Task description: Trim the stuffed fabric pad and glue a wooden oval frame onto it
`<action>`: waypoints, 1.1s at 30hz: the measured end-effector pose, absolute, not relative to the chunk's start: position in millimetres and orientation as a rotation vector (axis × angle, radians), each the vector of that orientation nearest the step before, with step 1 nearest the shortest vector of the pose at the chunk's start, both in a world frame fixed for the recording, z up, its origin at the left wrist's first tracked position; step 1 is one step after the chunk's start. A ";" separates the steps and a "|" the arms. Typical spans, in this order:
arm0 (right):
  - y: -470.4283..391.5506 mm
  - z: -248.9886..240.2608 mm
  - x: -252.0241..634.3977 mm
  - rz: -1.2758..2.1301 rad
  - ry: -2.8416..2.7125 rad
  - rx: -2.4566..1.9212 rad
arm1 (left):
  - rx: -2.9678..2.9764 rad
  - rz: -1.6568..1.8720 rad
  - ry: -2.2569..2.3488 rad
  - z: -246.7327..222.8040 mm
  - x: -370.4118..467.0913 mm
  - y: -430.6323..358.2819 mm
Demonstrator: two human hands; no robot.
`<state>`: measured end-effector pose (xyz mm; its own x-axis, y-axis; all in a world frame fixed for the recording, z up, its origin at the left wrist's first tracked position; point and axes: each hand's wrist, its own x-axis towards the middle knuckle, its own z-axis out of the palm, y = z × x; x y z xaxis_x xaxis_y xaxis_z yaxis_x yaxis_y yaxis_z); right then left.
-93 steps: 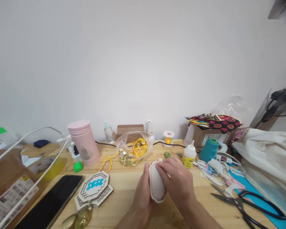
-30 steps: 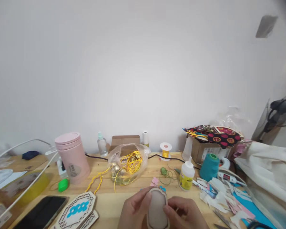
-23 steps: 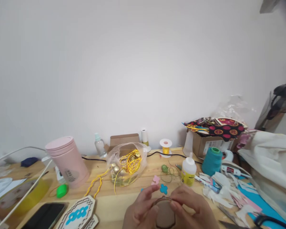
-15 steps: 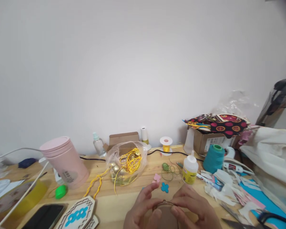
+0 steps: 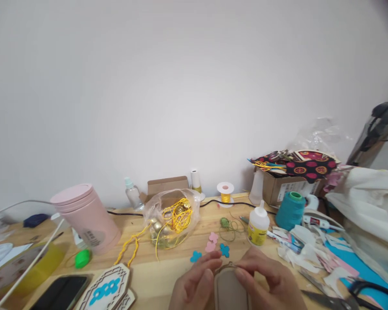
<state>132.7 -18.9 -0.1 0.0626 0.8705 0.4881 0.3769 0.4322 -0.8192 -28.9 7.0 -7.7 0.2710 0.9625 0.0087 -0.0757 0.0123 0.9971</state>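
Observation:
At the bottom centre, a flat brown piece (image 5: 232,289) with a rounded top edge and a small loop is held between both hands. My left hand (image 5: 197,282) has its fingers curled at the piece's left edge. The thumb and fingers of my right hand (image 5: 267,280) pinch its upper right edge near the loop. Just beyond the hands lie blue flower cutouts (image 5: 224,250) and pink flower cutouts (image 5: 210,246). A glue bottle (image 5: 258,226) with a yellow label stands upright beyond my right hand.
Left are a pink container (image 5: 87,219), a phone (image 5: 61,292) and white octagonal panels (image 5: 107,289) with blue flowers. A plastic bag (image 5: 171,219) holds gold bells and yellow cord. Right are a teal thread cone (image 5: 290,211), paper scraps (image 5: 302,247), scissors (image 5: 326,299) and a filled box (image 5: 287,189).
The brown piece is tilted up, showing more of its flat face. My left fingers have drawn in toward it, and a blue cutout beyond them shows more fully.

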 end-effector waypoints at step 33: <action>-15.7 4.6 126.1 1.087 -1.441 -1.383 | 1.382 0.939 1.006 0.9 -28.7 8.6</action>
